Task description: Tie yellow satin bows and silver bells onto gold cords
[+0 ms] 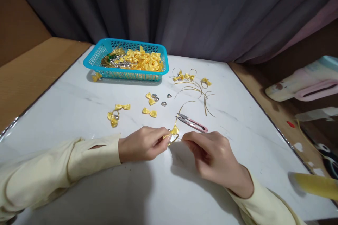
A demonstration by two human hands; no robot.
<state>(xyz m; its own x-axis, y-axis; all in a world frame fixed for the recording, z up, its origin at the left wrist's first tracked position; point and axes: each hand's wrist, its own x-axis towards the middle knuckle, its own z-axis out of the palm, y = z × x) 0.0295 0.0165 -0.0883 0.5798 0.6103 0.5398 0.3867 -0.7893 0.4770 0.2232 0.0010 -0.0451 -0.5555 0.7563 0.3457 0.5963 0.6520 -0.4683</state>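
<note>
My left hand (148, 142) pinches a yellow satin bow (174, 130) with a gold cord (176, 121) looped at it, one end curving away across the white table. To its right, my right hand (211, 151) is closed, thumb and forefinger together on what looks like a thin end of the same cord. Just beyond the hands lie thread snips (194, 123) with pink handles, blades pointing left. Loose bows (149, 112) and small silver heart-shaped charms (164, 104) are scattered farther off. Fingers hide part of the held bow.
A blue plastic basket (126, 74) at the back holds many yellow bows, silver charms and a bundle of gold cord. Finished-looking bow rings (206, 82) and cord offcuts (188, 88) lie right of it. A bow on a ring (113, 119) sits at left. A pale tumbler (303, 81) stands at right.
</note>
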